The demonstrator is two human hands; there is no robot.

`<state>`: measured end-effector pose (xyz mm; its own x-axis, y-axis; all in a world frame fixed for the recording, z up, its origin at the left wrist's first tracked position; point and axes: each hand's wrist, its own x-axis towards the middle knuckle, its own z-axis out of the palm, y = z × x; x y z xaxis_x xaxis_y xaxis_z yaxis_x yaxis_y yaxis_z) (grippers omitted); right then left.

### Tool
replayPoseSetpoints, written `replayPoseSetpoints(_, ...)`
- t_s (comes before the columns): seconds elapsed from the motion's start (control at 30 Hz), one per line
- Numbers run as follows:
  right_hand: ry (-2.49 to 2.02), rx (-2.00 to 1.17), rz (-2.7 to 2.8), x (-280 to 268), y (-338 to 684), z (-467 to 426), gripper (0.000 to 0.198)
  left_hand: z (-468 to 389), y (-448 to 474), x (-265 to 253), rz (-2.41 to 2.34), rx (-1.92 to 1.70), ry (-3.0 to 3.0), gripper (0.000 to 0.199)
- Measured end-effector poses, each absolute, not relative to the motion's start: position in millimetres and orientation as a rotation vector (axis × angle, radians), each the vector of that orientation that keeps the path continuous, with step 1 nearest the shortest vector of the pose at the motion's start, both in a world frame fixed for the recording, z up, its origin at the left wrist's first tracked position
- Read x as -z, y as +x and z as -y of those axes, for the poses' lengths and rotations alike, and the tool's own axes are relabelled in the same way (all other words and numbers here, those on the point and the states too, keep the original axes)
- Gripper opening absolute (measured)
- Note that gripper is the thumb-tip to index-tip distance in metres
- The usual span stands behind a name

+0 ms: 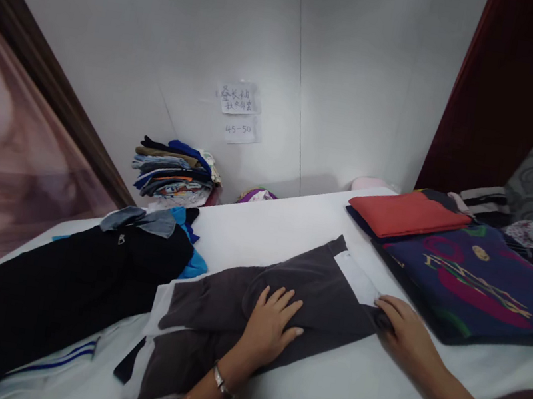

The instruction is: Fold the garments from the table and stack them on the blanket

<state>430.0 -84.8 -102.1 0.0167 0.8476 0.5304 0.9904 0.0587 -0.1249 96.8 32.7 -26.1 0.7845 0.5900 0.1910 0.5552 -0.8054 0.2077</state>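
A dark grey garment with white parts (312,294) lies partly folded across the white table. My left hand (272,322) rests flat on its middle, fingers spread, with a bracelet at the wrist. At the garment's right end my right hand (396,324) pinches the corner between thumb and fingers. A white panel (358,278) shows beside that corner. The garment's left end has white edges, and a black piece sticks out beneath it.
Black clothing with a denim collar (122,244) lies left. A folded red garment (408,215) and a patterned navy garment (481,281) lie right. Stacked clothes (174,171) stand behind the white table (241,232). Handwritten paper notes (239,97) are on the wall.
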Motion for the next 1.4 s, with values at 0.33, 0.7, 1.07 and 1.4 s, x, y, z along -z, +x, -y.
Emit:
replayPoseSetpoints(0.33,-1.980,0.374,1.856,114,433,87,0.071,-48,103,22,-1.259,-0.426,2.808,0.057)
replayPoseSetpoints(0.7,-1.821,0.398,1.882,84,413,112,0.073,-44,103,39,-1.313,-0.403,2.806,0.059)
replayPoseSetpoints(1.07,-1.699,0.388,1.952,11,369,8,0.064,-41,103,35,-1.317,-0.410,2.764,0.058)
replayPoseSetpoints(1.4,-2.142,-0.143,2.022,79,401,-57,0.065,-41,103,37,-1.305,-0.469,2.725,0.054)
